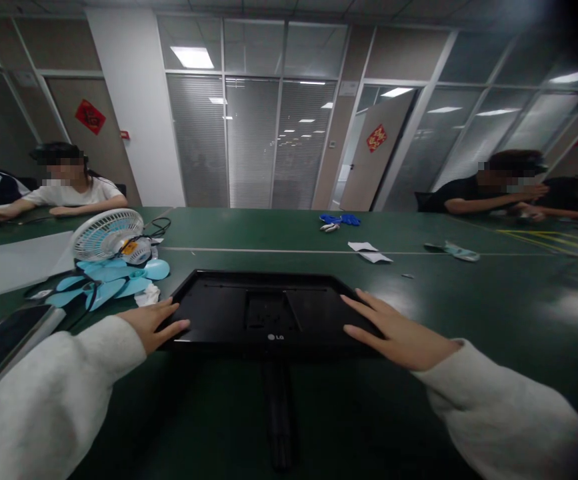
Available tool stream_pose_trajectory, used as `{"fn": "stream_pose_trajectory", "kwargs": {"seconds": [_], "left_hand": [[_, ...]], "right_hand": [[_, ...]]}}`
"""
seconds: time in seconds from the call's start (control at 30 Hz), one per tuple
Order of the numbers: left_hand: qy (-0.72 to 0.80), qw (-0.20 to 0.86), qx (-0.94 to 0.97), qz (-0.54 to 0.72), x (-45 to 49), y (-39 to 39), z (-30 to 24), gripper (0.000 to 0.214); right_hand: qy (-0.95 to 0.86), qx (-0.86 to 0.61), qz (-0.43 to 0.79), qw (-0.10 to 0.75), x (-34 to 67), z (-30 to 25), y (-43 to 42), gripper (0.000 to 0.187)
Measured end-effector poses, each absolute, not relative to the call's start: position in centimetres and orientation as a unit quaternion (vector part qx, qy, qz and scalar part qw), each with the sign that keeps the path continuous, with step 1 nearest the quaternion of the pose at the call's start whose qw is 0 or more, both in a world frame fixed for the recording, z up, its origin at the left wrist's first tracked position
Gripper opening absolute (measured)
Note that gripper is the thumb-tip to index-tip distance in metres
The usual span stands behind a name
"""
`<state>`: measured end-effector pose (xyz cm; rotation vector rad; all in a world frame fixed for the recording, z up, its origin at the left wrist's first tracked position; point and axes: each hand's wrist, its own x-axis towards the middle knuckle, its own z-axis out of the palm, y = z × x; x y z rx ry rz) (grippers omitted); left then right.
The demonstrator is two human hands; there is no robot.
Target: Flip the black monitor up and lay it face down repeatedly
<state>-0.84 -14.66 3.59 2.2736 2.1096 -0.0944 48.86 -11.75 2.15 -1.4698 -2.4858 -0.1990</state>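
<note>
A black LG monitor (216, 313) is in front of me, its back panel facing up toward me and a square recess at its middle. My left hand (156, 323) grips its left edge, fingertips resting over the back panel. On the opposite edge my right hand (391, 330) holds on, fingers spread along the rim and fingertips on the panel. The undersides of both grips are hidden. Below the monitor's near edge a dark upright-looking bar (279, 420) shows; whether it joins the monitor I cannot tell.
A white-and-blue fan (109, 237) and loose blue fan blades (99, 283) lie at left, near a dark-screened device (6, 343). Farther off on the green table (249, 230) are blue gloves (341, 219) and folded paper (370, 252). Other people sit at both far sides.
</note>
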Motion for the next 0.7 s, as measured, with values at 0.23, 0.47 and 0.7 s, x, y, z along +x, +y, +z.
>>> {"fn": "stream_pose_trajectory", "kwargs": {"seconds": [0.23, 0.47, 0.7], "left_hand": [[0.687, 0.091, 0.709, -0.129, -2.3, -9.6, 6.8, 0.083], [0.699, 0.080, 0.699, -0.127, -1.3, -0.7, 6.1, 0.070], [0.690, 0.097, 0.708, -0.116, -0.4, 5.3, 3.6, 0.058]], "right_hand": [[-0.805, -0.576, 0.143, 0.014, 52.5, 4.7, -8.4, 0.080], [-0.811, -0.565, 0.148, 0.018, 51.9, 7.2, -2.5, 0.061], [-0.796, -0.602, 0.050, 0.048, 50.7, 5.8, 6.6, 0.064]]}}
